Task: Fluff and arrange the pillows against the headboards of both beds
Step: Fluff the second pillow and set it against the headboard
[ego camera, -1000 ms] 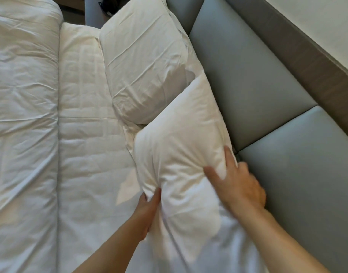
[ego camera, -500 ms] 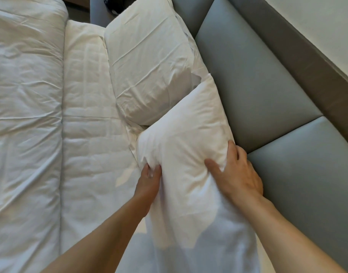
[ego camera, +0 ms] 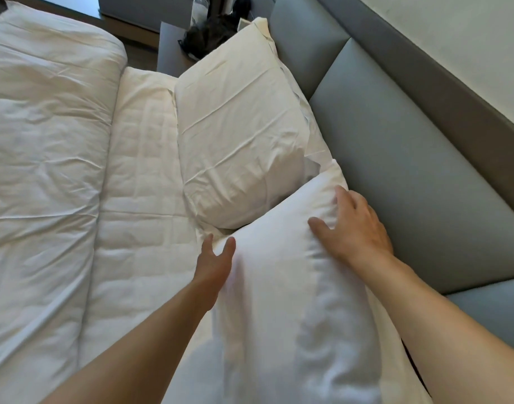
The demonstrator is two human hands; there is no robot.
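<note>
1. Both hands have slid up the near pillow (ego camera: 279, 301) since the earlier frames: the left hand (ego camera: 213, 262), which was pinching a fold on the pillow's left edge, now lies loosely against that edge, and the right hand (ego camera: 351, 225) has moved toward the upper corner beside the headboard (ego camera: 395, 147). The view has also lifted, so more of the bedside table (ego camera: 169, 51) shows.

2. Head view, the hands. The left hand's fingers are spread and relaxed, thumb and forefinger apart, touching the pillow's side without gripping it. The right hand lies flat, fingers splayed, pressing on the top right part of the near pillow; it grasps nothing.

3. Head view, the pillows. The near pillow lies lengthwise along the headboard, its right edge touching the grey padding, its far corner overlapping the lower edge of the far pillow (ego camera: 238, 141). The far pillow rests creased but plump against the headboard, at the bed's far corner.

4. Head view, the rest. A folded-back duvet (ego camera: 46, 141) covers the left side; the quilted mattress cover (ego camera: 139, 185) lies bare between it and the pillows.

5. Progress, as I judge it: this bed's two pillows are roughly in place, with the near one being patted and squared. Only one bed is in view, so the second cannot be assessed.
</note>
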